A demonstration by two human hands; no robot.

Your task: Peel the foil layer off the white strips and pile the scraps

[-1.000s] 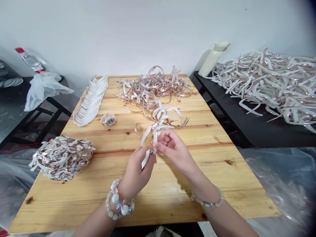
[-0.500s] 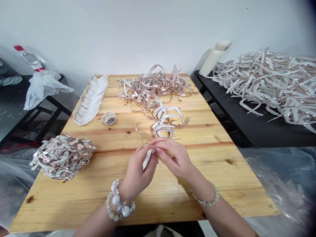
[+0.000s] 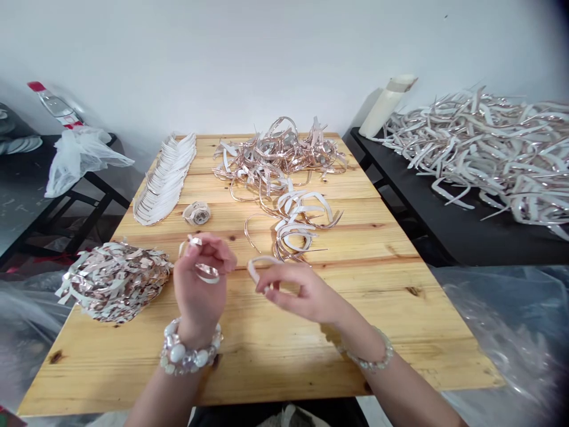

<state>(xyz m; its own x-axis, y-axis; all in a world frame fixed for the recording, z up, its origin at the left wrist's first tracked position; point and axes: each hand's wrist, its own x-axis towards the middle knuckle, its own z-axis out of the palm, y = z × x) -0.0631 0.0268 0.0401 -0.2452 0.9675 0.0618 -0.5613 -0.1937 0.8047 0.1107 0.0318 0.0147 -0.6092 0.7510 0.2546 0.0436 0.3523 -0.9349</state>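
My left hand [image 3: 202,284] is turned palm inward above the table, pinching a shiny strip [image 3: 207,273] of white and rose gold, which curls across the palm. To its right, my right hand [image 3: 306,290] pinches a thin white band [image 3: 254,265] that loops out beyond the fingertips. A gap separates the two hands. Beyond them lies a small group of coiled white and copper bands [image 3: 296,231]. Left of my left hand sits a heap of shredded foil scraps [image 3: 115,281].
A tangled pile of copper strips [image 3: 284,148] lies at the wooden table's back, beside a neat row of white bands [image 3: 164,181]. A small roll [image 3: 196,213] stands near that row. More strips [image 3: 498,154] cover the black table at right. A bottle [image 3: 57,107] stands far left.
My hands, together before, have come apart. My left hand has moved left and up toward the scrap heap with a strip, while my right hand stays near its place holding a band.
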